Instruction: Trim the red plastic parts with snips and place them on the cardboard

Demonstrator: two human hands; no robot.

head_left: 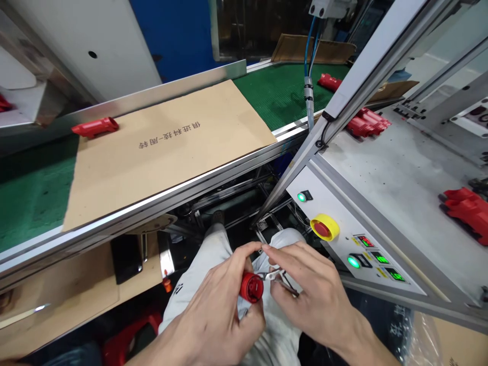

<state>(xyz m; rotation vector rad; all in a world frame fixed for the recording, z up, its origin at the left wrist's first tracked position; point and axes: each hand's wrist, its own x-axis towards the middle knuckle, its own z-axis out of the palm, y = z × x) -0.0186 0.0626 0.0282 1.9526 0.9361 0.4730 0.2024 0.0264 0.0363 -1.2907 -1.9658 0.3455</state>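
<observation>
Far left, one red piece [4,104] peeks in at the edge, and below it runs the green belt [38,185]. One red housing [95,127] lies on its side across the top left corner of one cardboard sheet [171,152], which is laid flat over the belt, probably as a clean, soft surface.

Into the middle now, and here's the action! The left hand [219,300] has its grip wrapped around a single red tubular part [252,287], round end turned up to the eyes, presumably so the inside can be seen. It's held low above the pale trousers [206,262], probably to steady it close to the body. Right beside it, one small metal tool [272,275], perhaps snips, is pinched in the grip of the right hand [312,284], its tip angled toward the part; whether they touch, I can't tell.

On to the control panel [335,251]: one red-and-yellow button [324,227], likely within easy reach on purpose, two green-lit buttons, three lit displays. Behind, one more housing [331,82] on the belt. Finally the grey counter [400,168], with two clusters of red housings, overlapping too tightly to count, perhaps bunched to save room.
</observation>
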